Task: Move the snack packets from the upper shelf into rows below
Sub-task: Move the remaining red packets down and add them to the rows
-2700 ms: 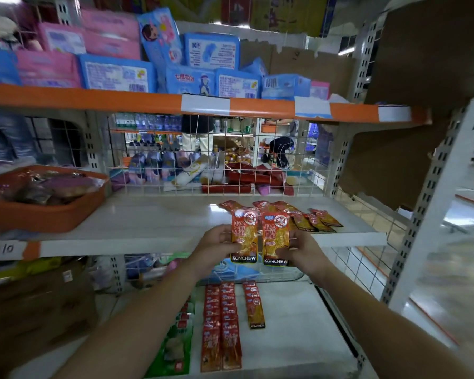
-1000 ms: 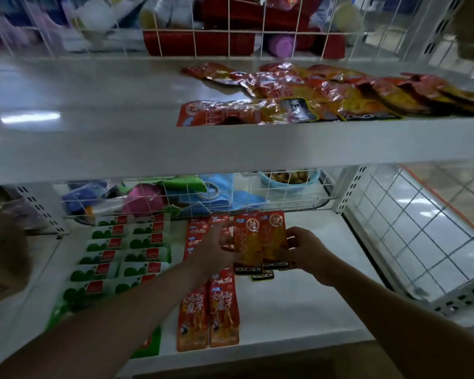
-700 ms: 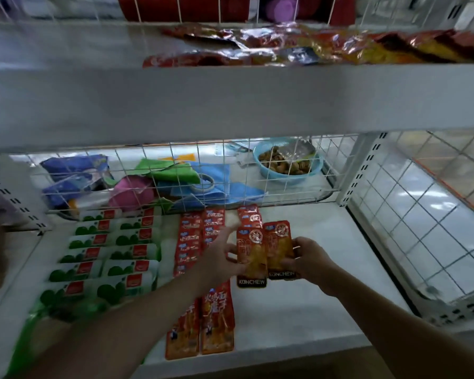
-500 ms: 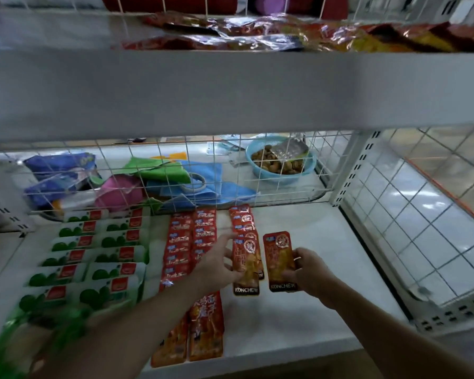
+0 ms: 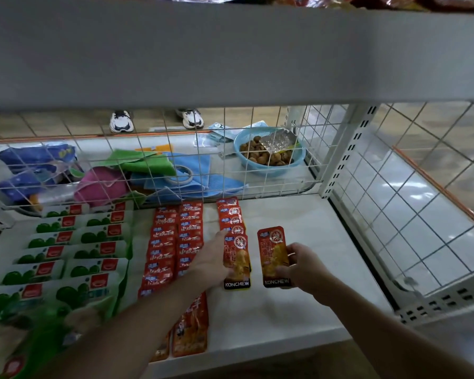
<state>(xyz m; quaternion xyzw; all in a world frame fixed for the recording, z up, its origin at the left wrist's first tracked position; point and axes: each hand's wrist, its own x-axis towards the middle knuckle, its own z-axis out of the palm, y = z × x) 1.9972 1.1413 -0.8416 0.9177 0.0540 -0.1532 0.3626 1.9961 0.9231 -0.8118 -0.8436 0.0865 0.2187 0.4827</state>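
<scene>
- At the near edge of the lower shelf (image 5: 298,318), two big orange packs (image 5: 190,329) lay side by side.
- Just beyond, the left hand (image 5: 214,262) rested fairly straight fingers on the left packet (image 5: 238,262), at the near end of the orange row (image 5: 231,217). The right hand (image 5: 298,265) pinched the right packet (image 5: 272,255) by its near corner, just right of it.
- That one wanted laying flat, label up, parallel to the row with a slim gap.
- Counted: the orange row held five, left packet included; two red rows (image 5: 162,242) held about eight each; green columns (image 5: 49,253) numbered two.
- Farthest, upper shelf (image 5: 230,50) stock barely showed, uncountable.
</scene>
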